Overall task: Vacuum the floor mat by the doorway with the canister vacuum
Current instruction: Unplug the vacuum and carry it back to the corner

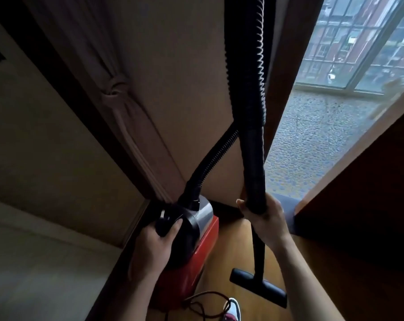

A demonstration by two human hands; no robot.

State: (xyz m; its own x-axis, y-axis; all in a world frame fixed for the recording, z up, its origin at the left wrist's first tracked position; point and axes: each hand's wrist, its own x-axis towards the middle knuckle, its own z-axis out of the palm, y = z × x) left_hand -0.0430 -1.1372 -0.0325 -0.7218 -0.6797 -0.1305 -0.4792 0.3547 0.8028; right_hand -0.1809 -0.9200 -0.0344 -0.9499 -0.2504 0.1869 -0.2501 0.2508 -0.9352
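Down low, a shoe tip (234, 308) and a dark cord (202, 302) on the wood floor (233, 246). Just above, black floor nozzle (257, 287) on its thin tube. Left hand (156, 245) closed around the handle of the red canister vacuum (191, 242). Right hand (263, 222) wrapped tight around the hose (254, 158) (ribbed, looping up high). Beyond, a narrow gap past the door edge (274, 93); grey mat (286, 212) at the doorway, pebbly balcony floor (312, 144), then window (363, 42).

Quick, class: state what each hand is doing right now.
Left hand: closed on the canister vacuum's handle.
Right hand: closed around the vacuum wand.
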